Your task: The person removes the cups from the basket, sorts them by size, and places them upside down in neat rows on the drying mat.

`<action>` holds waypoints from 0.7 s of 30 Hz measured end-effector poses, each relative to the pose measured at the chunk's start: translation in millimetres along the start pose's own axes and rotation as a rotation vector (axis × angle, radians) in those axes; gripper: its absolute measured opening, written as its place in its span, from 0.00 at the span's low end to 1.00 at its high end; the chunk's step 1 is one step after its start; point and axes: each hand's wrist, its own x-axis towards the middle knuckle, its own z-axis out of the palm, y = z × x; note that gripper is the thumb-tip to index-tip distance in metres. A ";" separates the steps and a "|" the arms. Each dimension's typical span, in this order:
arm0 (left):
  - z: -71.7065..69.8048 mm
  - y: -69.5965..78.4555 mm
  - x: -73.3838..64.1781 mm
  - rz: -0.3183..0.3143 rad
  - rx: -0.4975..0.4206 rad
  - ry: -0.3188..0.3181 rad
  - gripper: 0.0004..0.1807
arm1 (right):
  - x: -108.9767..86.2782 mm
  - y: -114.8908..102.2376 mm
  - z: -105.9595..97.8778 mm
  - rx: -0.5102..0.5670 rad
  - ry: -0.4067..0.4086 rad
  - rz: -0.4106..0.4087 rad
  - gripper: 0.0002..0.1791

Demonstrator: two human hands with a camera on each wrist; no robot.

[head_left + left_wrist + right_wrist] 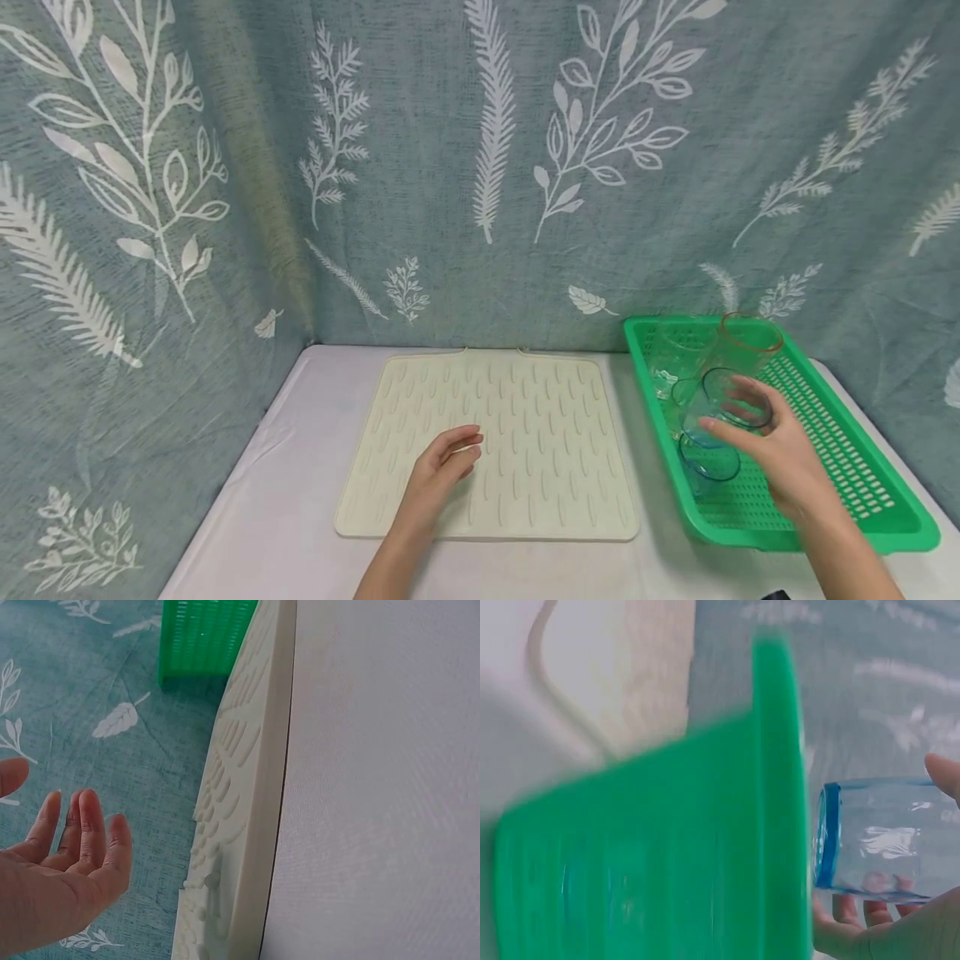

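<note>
A muted blue-green curtain (420, 125), its woven cloth printed with white leaves and fern sprigs, hangs behind and beside a tabletop (270, 500) covered in smooth white. The right hand (787, 454) reaches forward from the lower right, forearm slanting in, with the thumb on the near side and the fingers curled round the far side of a blue-tinted glass (705, 410), gripping it by its wall. That glass, a clear, shiny cylinder (its base shows as a thick, darker blue band in the right wrist view), is held up over the green basket (877, 540), whose moulded plastic is pierced with rows of slots. Beyond the right hand, inside the basket, stand a colourless tumbler (675, 354) and an amber-rimmed glass (750, 333); just below and left of its thumb sits a blue-rimmed glass (711, 467). The left hand (444, 462) holds nothing, its fingers loosely bent and the thumb apart from them. Beneath and beyond it lies a cream mat (555, 433) with rounded corners and slim raised ridges.
</note>
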 end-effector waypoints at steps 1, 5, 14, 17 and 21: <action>0.1 0.1 -0.3 0.002 0.005 0.002 0.23 | -0.7 -3.4 6.3 0.036 -0.019 -0.013 0.43; -0.3 0.5 -1.8 0.014 -0.003 0.007 0.23 | -4.1 -16.1 33.5 0.133 -0.090 -0.040 0.41; 0.6 -0.5 -4.7 0.022 -0.036 0.007 0.23 | -7.0 -24.3 92.4 0.218 -0.199 -0.029 0.42; 1.0 -0.1 -5.3 0.027 -0.042 0.001 0.22 | -6.3 -20.0 109.1 0.208 -0.225 -0.024 0.42; 2.7 1.6 -7.0 0.036 -0.040 -0.016 0.22 | -4.3 -13.1 128.5 0.202 -0.251 -0.013 0.42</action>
